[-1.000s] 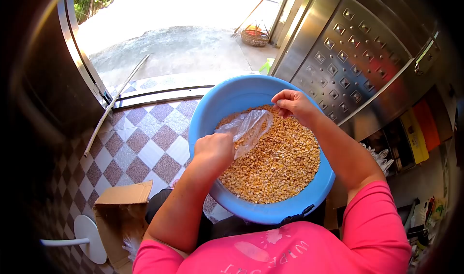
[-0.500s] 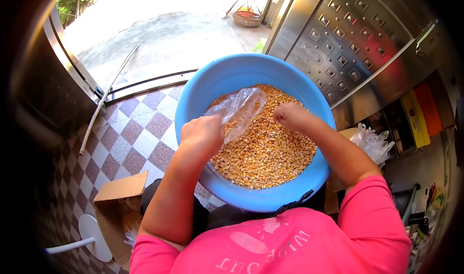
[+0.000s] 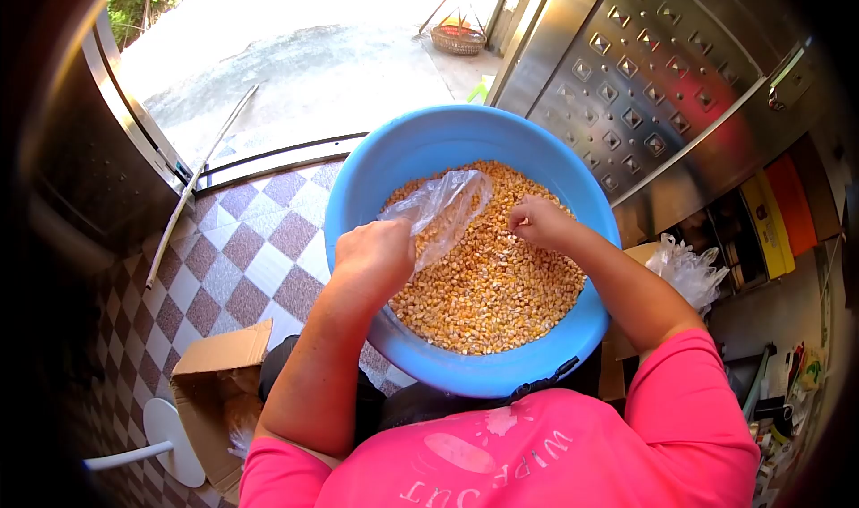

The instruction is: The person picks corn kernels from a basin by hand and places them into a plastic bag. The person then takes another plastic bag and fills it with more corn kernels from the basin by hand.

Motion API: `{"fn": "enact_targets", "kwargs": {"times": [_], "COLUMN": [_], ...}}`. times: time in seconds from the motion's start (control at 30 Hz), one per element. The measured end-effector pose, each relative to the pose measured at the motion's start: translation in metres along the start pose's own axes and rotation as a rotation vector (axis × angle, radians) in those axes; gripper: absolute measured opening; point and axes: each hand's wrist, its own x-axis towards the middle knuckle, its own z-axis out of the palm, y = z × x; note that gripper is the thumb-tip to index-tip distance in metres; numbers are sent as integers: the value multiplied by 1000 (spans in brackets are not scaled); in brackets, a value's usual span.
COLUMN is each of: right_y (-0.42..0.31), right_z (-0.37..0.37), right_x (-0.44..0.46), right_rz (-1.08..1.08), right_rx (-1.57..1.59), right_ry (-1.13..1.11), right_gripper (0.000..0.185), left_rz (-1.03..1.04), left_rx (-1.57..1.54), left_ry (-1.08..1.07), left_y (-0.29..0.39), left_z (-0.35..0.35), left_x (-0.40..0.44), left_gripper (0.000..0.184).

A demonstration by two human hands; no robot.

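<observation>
A large blue basin [image 3: 420, 125] sits close against my body, partly filled with yellow corn kernels [image 3: 497, 298]. My left hand [image 3: 378, 250] is closed on a clear plastic bag [image 3: 452, 211] at the basin's left side. The bag's far end spreads over the kernels. On the right, my right hand [image 3: 542, 223] is held low over the corn with its fingers curled together. Whether kernels are inside those fingers is hidden from view.
An open cardboard box [image 3: 215, 351] stands on the checkered floor at left, near a white round-based stand [image 3: 183, 450]. Crumpled clear bags [image 3: 689, 271] lie at right. A metal door [image 3: 626, 87] stands behind the basin; a wicker basket [image 3: 458, 41] is outside.
The basin and its corn sit slightly lower in the picture. My right hand has shifted a little, its fingers curled more downward. The left hand keeps its hold on the bag.
</observation>
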Motion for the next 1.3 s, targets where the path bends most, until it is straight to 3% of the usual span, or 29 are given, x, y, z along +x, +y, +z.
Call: {"fn": "enact_targets", "kwargs": {"times": [0.03, 0.1, 0.23, 0.3, 0.37, 0.43, 0.5, 0.53, 0.6, 0.77, 0.83, 0.9, 0.93, 1.0, 1.03, 1.1, 1.23, 1.3], "right_y": [-3, -15, -65, -69, -39, -25, -17, -17, -23, -60, -64, -49, -49, -56, -58, -62, -108, -122], "right_z": [-2, -12, -40, -70, -112, -161, -178, -171, -145, -67, -44, -17, -9, 5, 12, 31, 39, 46], "right_x": [2, 4, 15, 41, 84, 119, 136, 134, 119, 69, 55, 47, 42, 33, 30, 21, -8, -18], "right_rz": [-4, 113, 175, 148, 164, 172, 287, 289, 389, 208, 180, -98, -100, 165, 164, 172, 46, -19], "right_rx": [-3, 359, 489, 544, 817, 1192, 1147, 1147, 962, 713, 384, -185, -180, -425, -423, -364, -208, -137], "right_ry": [2, -349, -1026, -1048, -464, 266, 650, 651, 419, -205, -273, -173, -173, -358, -358, -595, -625, -744], "right_gripper": [7, 8, 11, 12, 19, 30, 24, 24, 19, 12, 15, 17, 17, 25, 25, 25, 27, 29], "left_rz": [6, 9, 21, 31, 29, 44, 42, 42, 44, 50, 31, 29, 28, 25, 27, 24, 27, 20], "left_rx": [2, 4, 12, 10, 8, -3, 3, -3, -14, -1, -11, -17, -22, -13, -9, -14, -27, -21], "left_ry": [-7, -3, -13, -28, -26, 0, 9, 12, 19, 8, 15, 20, 28, 24, 21, 34, 41, 28], "left_y": [-1, -2, -2, -2, -1, -1, -2, -2, -3, -4, -2, -1, -2, -2, -3, -3, -3, -3], "left_z": [1, 3, 2, 1, 0, 0, 1, 3, 5, 5, 3, 4, 4, 4, 4, 4, 5, 4], "left_x": [0, 1, 1, 0, -1, -1, -1, -1, 0, 0, 0, 0, 0, 1, 1, 2, 2, 2], "left_gripper": [23, 23, 22, 23, 23, 23, 23, 22, 22, 22, 22, 22, 22, 22, 22, 22, 22, 22]}}
